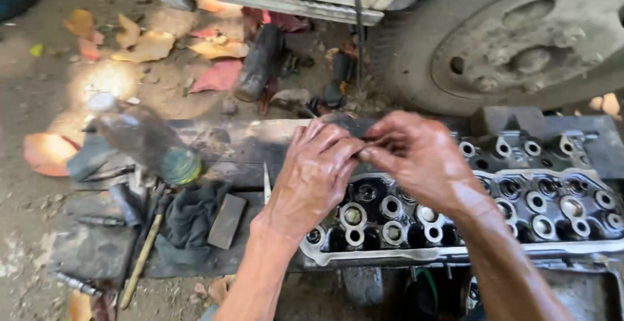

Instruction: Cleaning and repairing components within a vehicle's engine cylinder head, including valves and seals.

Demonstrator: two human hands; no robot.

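Fingertips of the left hand (315, 174) and right hand (419, 158) pinch some small hidden part together above the oily cylinder head (520, 210), whose valve springs look already seated.

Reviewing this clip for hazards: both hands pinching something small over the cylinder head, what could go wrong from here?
1. The left hand and right hand meet over the cylinder head; whatever small part they pinch, too small to identify, could drop into an open bore.
2. Both hands look oily, so grip may slip.
3. The plastic bottle lies on its side at the edge of the board, near loose tools; it could roll off onto the dirt.
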